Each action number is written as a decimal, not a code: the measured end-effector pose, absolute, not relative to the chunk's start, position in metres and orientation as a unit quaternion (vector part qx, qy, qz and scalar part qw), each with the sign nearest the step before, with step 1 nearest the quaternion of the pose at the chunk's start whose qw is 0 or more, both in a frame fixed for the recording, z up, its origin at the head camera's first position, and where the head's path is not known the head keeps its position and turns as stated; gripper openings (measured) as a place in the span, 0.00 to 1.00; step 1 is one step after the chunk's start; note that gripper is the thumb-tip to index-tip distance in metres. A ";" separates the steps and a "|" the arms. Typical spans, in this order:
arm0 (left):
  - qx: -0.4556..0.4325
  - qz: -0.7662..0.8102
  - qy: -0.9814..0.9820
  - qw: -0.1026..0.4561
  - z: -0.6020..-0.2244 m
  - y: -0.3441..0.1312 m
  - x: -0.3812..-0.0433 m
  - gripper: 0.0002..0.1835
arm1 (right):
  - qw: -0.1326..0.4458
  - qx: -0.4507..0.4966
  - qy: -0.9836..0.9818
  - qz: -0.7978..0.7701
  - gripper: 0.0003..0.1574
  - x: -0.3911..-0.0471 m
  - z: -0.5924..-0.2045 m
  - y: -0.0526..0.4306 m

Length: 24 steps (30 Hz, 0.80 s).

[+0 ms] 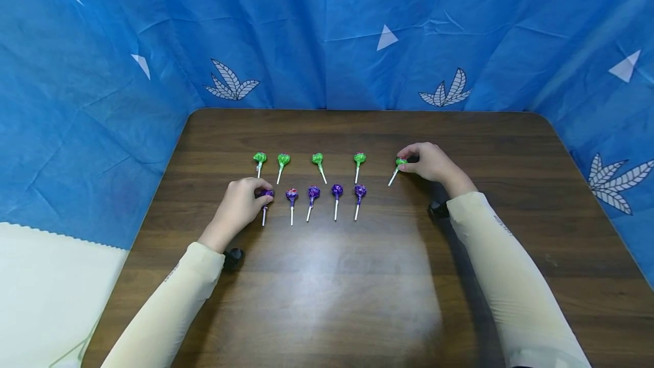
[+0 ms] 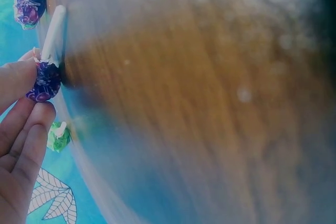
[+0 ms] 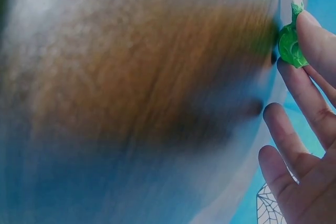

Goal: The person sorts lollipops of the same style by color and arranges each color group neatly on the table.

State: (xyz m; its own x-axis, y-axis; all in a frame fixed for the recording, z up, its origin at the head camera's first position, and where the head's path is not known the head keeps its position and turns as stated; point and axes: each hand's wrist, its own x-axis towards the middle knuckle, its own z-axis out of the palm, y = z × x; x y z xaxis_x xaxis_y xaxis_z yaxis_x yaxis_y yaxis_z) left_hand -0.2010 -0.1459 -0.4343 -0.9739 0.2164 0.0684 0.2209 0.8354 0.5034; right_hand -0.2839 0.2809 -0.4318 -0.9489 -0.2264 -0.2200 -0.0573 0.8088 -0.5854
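My left hand [image 1: 241,204] pinches the wrapped head of a purple lollipop [image 2: 45,81] between thumb and fingers, its white stick pointing toward me. This one is at the left end of a row of purple lollipops [image 1: 314,193]. At the right end of a farther row, my right hand [image 1: 428,161] pinches a green lollipop [image 3: 292,44] by its head, with the other fingers spread apart. The rest of the green lollipops [image 1: 318,159] lie spaced out to the left, sticks toward me. Behind the left hand, one green lollipop [image 1: 260,157] sits at that row's left end.
Both rows lie on a dark wooden table [image 1: 327,288] with rounded far corners. A blue curtain [image 1: 327,33] with white triangles and leaf prints hangs behind and beside it. White cloth [image 1: 51,294] shows at the left edge.
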 end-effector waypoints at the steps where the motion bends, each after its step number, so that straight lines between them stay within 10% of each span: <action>1: -0.114 -0.263 -0.958 0.004 -0.434 -0.146 -0.201 0.09 | 0.141 -0.074 0.940 -0.300 0.22 -0.284 -0.432 0.281; 24: -0.115 -0.266 -0.957 0.002 -0.435 -0.148 -0.201 0.09 | 0.043 -0.134 0.952 -0.273 0.29 -0.262 -0.402 0.225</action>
State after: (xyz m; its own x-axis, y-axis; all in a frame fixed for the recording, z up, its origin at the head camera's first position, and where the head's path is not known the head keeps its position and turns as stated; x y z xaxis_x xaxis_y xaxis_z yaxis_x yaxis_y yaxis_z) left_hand -0.2008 -0.1478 -0.4349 -0.9734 0.2195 0.0659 0.2220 0.8317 0.5089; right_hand -0.2624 0.2251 -0.4020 -0.9607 -0.2776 -0.0085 -0.2310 0.8157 -0.5303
